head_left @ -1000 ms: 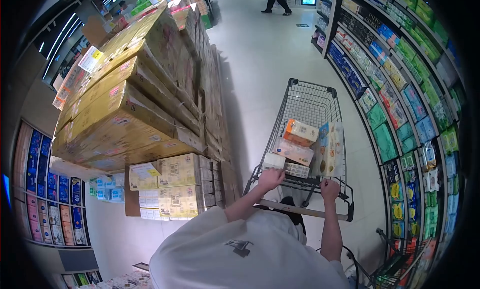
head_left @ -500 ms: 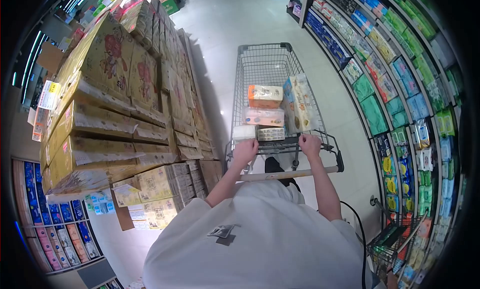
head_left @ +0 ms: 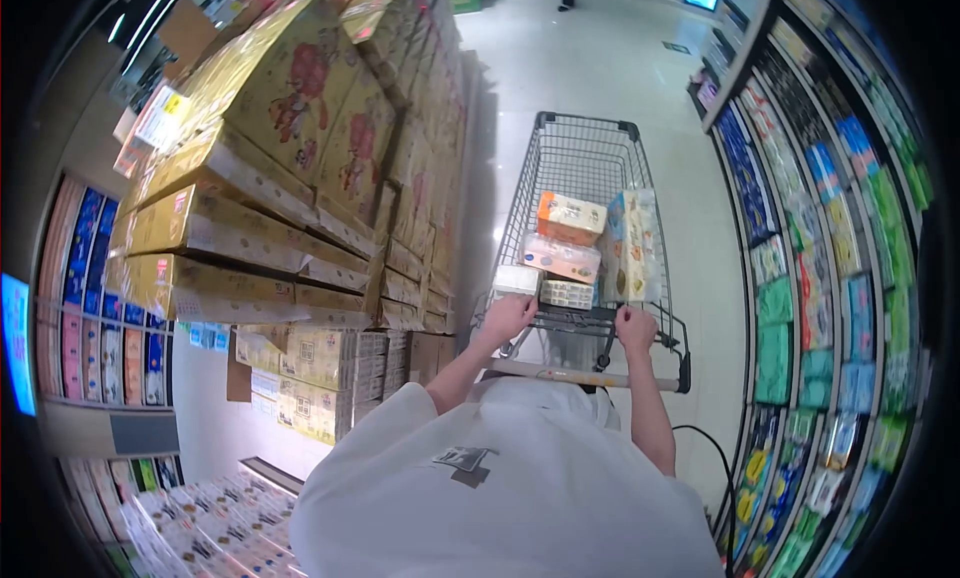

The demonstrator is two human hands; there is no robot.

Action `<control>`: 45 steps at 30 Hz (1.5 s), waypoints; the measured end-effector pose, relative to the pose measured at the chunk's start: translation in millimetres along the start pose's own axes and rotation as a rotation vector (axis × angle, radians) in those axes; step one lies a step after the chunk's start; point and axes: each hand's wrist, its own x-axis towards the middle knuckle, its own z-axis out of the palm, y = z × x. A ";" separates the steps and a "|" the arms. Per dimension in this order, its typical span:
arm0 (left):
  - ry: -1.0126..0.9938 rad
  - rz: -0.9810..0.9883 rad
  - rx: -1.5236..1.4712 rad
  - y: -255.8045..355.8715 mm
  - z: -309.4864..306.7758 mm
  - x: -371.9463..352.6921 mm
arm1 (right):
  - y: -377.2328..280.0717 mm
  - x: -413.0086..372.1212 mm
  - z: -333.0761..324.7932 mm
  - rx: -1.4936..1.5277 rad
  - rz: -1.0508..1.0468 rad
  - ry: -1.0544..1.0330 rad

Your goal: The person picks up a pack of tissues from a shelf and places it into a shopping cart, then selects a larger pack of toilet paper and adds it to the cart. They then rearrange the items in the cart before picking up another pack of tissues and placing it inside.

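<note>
Cart [head_left: 556, 173] rim lies clasped in left hand [head_left: 507, 317] and right hand [head_left: 636, 329] fingers [head_left: 522, 305].

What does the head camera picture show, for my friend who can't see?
From above, a person's left hand and right hand grip the back rim of a wire shopping cart holding an orange pack among others. It stands in a shop aisle between stacked yellow boxes and full shelves.
</note>
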 end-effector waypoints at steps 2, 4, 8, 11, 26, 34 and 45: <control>0.019 -0.008 -0.003 -1.2 -0.6 13.5 | -2.0 20.2 -2.4 0.025 -0.012 -0.039; 0.011 -0.027 0.001 -1.6 -1.2 26.0 | -1.1 35.4 2.4 0.027 -0.021 -0.058; 0.095 0.038 0.051 -7.9 0.5 52.5 | -9.7 68.9 1.9 0.021 -0.048 -0.024; 0.093 0.012 0.079 -13.9 -0.1 72.7 | -17.7 89.4 5.9 0.048 -0.051 -0.035; 0.134 -0.065 0.094 -53.8 -30.7 189.7 | -65.4 211.2 29.6 0.003 -0.097 -0.056; 0.125 -0.090 0.065 -75.4 -57.9 258.0 | -88.4 282.5 56.5 0.013 -0.150 -0.001; 0.059 -0.129 0.012 -101.7 -98.6 351.9 | -126.0 380.5 75.7 -0.019 -0.119 -0.051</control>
